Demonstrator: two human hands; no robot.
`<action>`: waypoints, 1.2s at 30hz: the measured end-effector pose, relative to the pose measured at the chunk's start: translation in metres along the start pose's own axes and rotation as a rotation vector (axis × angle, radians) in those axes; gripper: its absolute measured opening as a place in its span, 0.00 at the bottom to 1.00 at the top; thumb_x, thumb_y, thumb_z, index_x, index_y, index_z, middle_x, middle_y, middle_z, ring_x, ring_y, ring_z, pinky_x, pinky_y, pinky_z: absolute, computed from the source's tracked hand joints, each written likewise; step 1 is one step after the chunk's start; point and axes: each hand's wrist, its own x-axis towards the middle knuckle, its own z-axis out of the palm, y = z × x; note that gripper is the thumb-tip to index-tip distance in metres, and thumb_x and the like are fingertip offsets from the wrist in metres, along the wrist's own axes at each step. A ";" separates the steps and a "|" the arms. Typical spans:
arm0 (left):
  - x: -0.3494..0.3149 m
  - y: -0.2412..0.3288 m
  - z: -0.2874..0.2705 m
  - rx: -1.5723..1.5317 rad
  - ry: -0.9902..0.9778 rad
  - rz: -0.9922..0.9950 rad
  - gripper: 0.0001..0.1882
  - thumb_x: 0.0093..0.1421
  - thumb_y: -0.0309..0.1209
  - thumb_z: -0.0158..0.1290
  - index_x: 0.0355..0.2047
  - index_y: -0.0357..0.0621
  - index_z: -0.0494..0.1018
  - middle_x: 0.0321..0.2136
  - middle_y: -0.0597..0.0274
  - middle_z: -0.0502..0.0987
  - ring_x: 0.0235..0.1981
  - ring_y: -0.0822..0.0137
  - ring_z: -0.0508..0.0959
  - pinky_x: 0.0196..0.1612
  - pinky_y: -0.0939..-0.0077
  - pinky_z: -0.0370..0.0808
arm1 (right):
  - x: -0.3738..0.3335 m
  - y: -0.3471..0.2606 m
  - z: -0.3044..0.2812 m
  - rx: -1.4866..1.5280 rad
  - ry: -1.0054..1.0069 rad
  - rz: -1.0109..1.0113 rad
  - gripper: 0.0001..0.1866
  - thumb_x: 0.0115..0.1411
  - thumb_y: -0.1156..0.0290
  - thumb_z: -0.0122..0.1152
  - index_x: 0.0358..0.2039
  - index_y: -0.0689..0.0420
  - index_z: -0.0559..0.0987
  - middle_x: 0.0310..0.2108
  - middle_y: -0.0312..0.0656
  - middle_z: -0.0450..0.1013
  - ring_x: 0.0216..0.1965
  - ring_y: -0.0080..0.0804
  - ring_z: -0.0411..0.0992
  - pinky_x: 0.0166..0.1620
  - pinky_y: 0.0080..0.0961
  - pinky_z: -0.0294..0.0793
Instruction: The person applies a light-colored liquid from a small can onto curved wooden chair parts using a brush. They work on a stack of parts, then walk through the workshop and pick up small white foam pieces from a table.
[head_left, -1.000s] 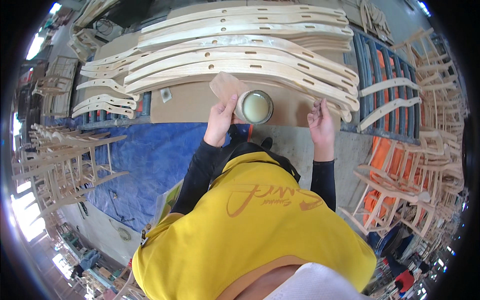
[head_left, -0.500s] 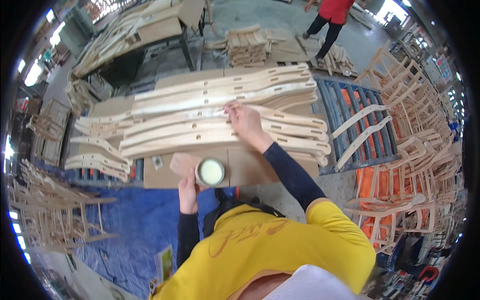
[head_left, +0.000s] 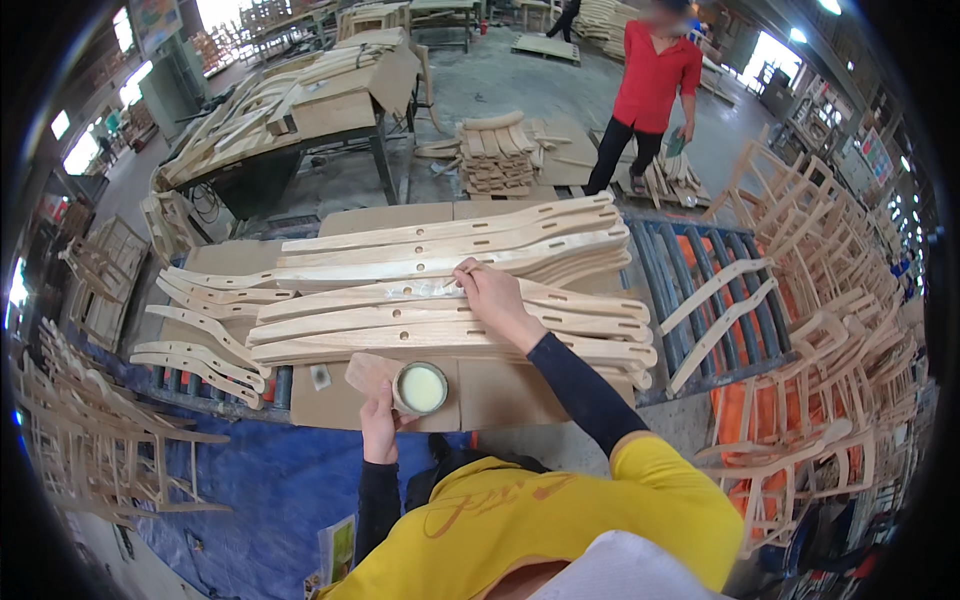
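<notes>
While the left hand [head_left: 380, 428] keeps the cup [head_left: 397, 393], the right [head_left: 495, 303] has reached slats [head_left: 440, 328].

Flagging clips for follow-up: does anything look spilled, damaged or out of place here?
A whitish, glossy patch on a curved wooden piece beside the right hand stands out against the bare wood; whether it is a spill, I cannot tell. A small pale mark on the cardboard also looks odd.
</notes>
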 end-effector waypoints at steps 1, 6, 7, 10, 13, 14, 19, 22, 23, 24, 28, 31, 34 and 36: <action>-0.003 0.002 0.004 0.000 0.010 -0.006 0.21 0.67 0.45 0.45 0.39 0.36 0.74 0.31 0.59 0.78 0.29 0.70 0.80 0.31 0.76 0.81 | -0.001 0.003 -0.001 -0.012 0.014 -0.014 0.15 0.66 0.62 0.44 0.31 0.55 0.77 0.26 0.40 0.76 0.29 0.42 0.75 0.31 0.36 0.72; 0.003 0.003 0.008 0.006 -0.030 -0.026 0.21 0.66 0.45 0.45 0.43 0.38 0.72 0.33 0.62 0.77 0.28 0.72 0.79 0.28 0.78 0.79 | 0.002 0.007 -0.005 0.010 0.004 -0.006 0.14 0.65 0.61 0.45 0.31 0.53 0.77 0.25 0.40 0.76 0.29 0.42 0.75 0.31 0.36 0.72; 0.003 0.000 0.007 0.006 -0.021 -0.017 0.21 0.66 0.45 0.45 0.43 0.38 0.72 0.32 0.62 0.77 0.28 0.72 0.79 0.28 0.78 0.79 | -0.002 0.003 -0.009 0.087 0.031 -0.005 0.14 0.65 0.61 0.45 0.31 0.53 0.77 0.25 0.40 0.76 0.29 0.42 0.75 0.31 0.36 0.72; 0.011 -0.004 0.008 0.002 -0.012 -0.006 0.21 0.66 0.44 0.47 0.42 0.36 0.72 0.31 0.63 0.76 0.27 0.73 0.78 0.28 0.77 0.79 | 0.007 0.018 -0.006 -0.093 -0.055 0.048 0.15 0.65 0.60 0.45 0.31 0.53 0.77 0.26 0.43 0.76 0.30 0.44 0.75 0.32 0.37 0.73; 0.004 0.003 0.014 -0.023 -0.009 -0.023 0.21 0.65 0.44 0.47 0.42 0.36 0.72 0.30 0.63 0.75 0.26 0.73 0.78 0.28 0.76 0.79 | 0.008 0.017 -0.003 0.031 0.032 0.010 0.15 0.65 0.59 0.45 0.32 0.53 0.78 0.26 0.44 0.76 0.31 0.46 0.75 0.33 0.40 0.72; 0.009 0.003 0.017 -0.016 0.013 0.000 0.19 0.66 0.44 0.47 0.34 0.36 0.73 0.24 0.64 0.74 0.22 0.74 0.75 0.25 0.77 0.76 | 0.007 0.014 -0.008 0.057 0.070 0.017 0.15 0.65 0.59 0.45 0.32 0.52 0.78 0.26 0.44 0.76 0.31 0.46 0.75 0.33 0.40 0.72; -0.004 -0.003 0.007 -0.009 0.058 0.028 0.22 0.66 0.44 0.47 0.27 0.37 0.74 0.20 0.60 0.75 0.19 0.74 0.74 0.23 0.79 0.73 | 0.011 0.029 0.015 -0.097 -0.008 -0.022 0.15 0.66 0.58 0.45 0.32 0.52 0.77 0.25 0.41 0.77 0.29 0.43 0.76 0.32 0.38 0.72; -0.010 0.013 0.019 -0.068 0.067 0.012 0.23 0.66 0.45 0.47 0.30 0.34 0.75 0.24 0.58 0.77 0.23 0.72 0.77 0.26 0.78 0.76 | 0.020 0.029 0.012 -0.122 -0.043 -0.042 0.14 0.66 0.58 0.45 0.34 0.51 0.77 0.25 0.38 0.77 0.29 0.41 0.76 0.31 0.36 0.73; -0.010 0.015 0.020 -0.084 0.077 0.011 0.23 0.66 0.45 0.47 0.31 0.33 0.75 0.25 0.57 0.78 0.24 0.71 0.78 0.28 0.78 0.78 | 0.018 0.031 0.015 -0.070 -0.031 -0.022 0.15 0.65 0.58 0.45 0.33 0.52 0.77 0.26 0.40 0.77 0.30 0.43 0.76 0.33 0.37 0.72; -0.007 0.003 0.011 -0.040 0.048 0.002 0.24 0.66 0.45 0.47 0.36 0.30 0.74 0.28 0.56 0.79 0.27 0.68 0.80 0.31 0.76 0.80 | 0.014 0.032 0.017 -0.017 -0.020 -0.002 0.16 0.65 0.58 0.46 0.32 0.53 0.78 0.27 0.42 0.77 0.31 0.45 0.75 0.34 0.38 0.72; -0.007 0.004 0.013 -0.053 0.076 -0.027 0.23 0.66 0.44 0.47 0.38 0.30 0.74 0.29 0.56 0.79 0.28 0.68 0.80 0.32 0.76 0.80 | 0.008 0.039 0.018 0.006 -0.004 0.037 0.17 0.65 0.58 0.46 0.29 0.55 0.79 0.27 0.44 0.76 0.31 0.46 0.75 0.35 0.40 0.72; -0.009 0.003 0.015 -0.048 0.076 -0.028 0.23 0.66 0.44 0.47 0.39 0.31 0.74 0.30 0.56 0.79 0.29 0.68 0.80 0.32 0.76 0.80 | 0.006 0.043 0.009 0.073 0.040 0.046 0.15 0.65 0.59 0.47 0.34 0.55 0.78 0.27 0.42 0.78 0.30 0.39 0.77 0.32 0.34 0.73; -0.003 0.003 0.013 -0.040 0.055 -0.027 0.22 0.66 0.44 0.47 0.40 0.33 0.74 0.31 0.57 0.79 0.30 0.69 0.80 0.32 0.76 0.80 | -0.006 0.040 -0.008 0.433 0.122 0.123 0.14 0.67 0.62 0.48 0.40 0.58 0.76 0.30 0.43 0.79 0.29 0.26 0.78 0.30 0.23 0.74; 0.000 -0.006 0.008 -0.027 0.059 -0.053 0.22 0.66 0.46 0.46 0.42 0.36 0.73 0.32 0.58 0.78 0.30 0.69 0.80 0.32 0.76 0.78 | -0.027 0.043 -0.018 0.723 0.129 0.295 0.15 0.68 0.62 0.47 0.41 0.61 0.75 0.30 0.45 0.78 0.28 0.27 0.78 0.30 0.21 0.75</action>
